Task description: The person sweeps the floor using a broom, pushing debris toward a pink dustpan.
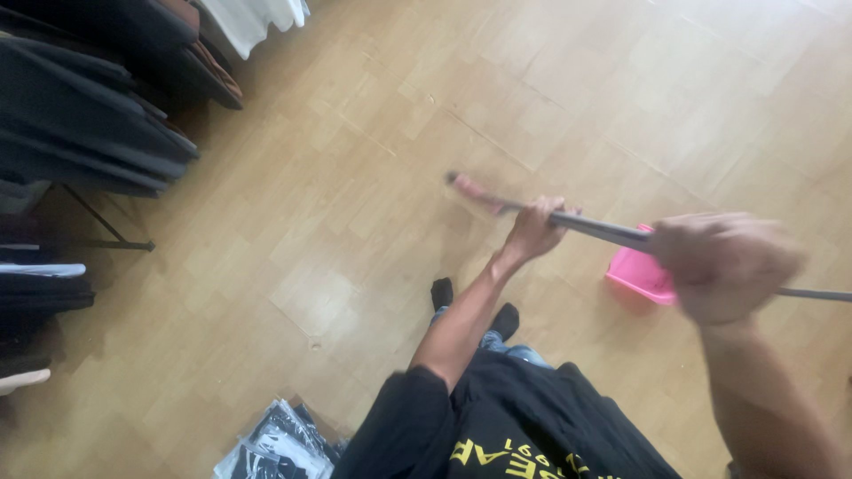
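Down on the floor sits a pink dustpan (637, 275) (contents unseen); left hand (532, 228) and right hand (723, 266) both clench the grey broom handle (603, 231).

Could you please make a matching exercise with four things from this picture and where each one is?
Things:
1. left hand
2. right hand
3. pink dustpan
4. dark clothes on a rack

Places:
A. at the left edge, above the wooden floor
B. on the floor, partly behind the right hand
C. gripping the long grey handle further along it, nearer its far end
D. gripping the handle close to the camera, blurred

Pairs: 1-C, 2-D, 3-B, 4-A
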